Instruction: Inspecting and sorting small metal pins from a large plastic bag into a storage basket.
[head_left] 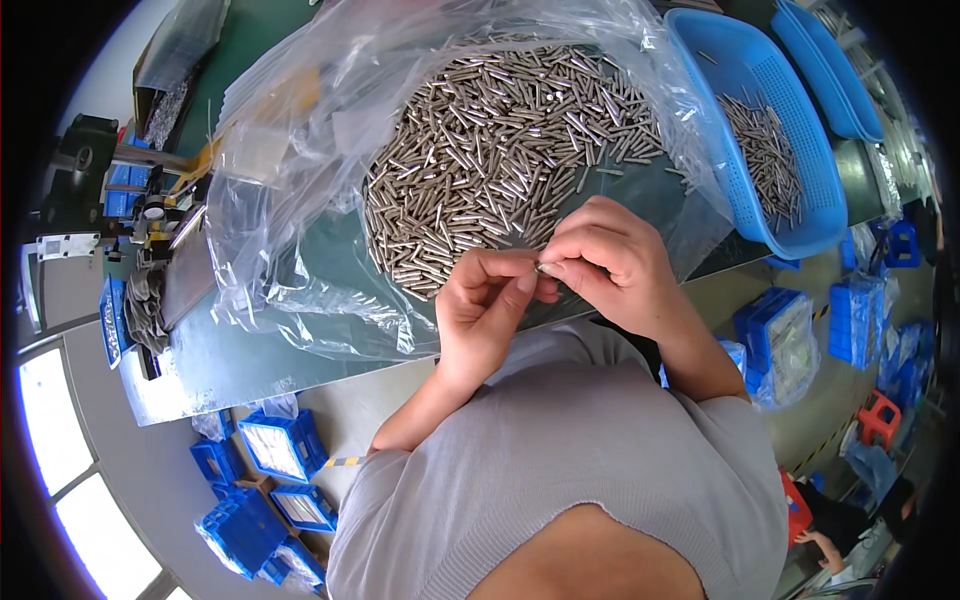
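Observation:
Over the table's near edge my two hands meet, fingertips almost touching. My right hand (615, 262) pinches the end of a small metal pin (541, 267), mostly covered by the fingers. My left hand (485, 312) is closed, thumb against the curled fingers, beside the same pin; whether it holds another one is hidden. Just beyond the hands a broad heap of short silvery metal pins (480, 150) lies on a clear plastic bag (290, 225). A blue perforated basket (738, 175) to the right holds a smaller pile of similar pins.
The green table (250, 360) carries the heap. A second blue basket (835, 80) sits at the far right, and a black metal fixture (85, 175) at the left. Blue crates (285, 440) stand on the floor on both sides. Another person (840, 530) is at the lower right near a red stool (880, 420).

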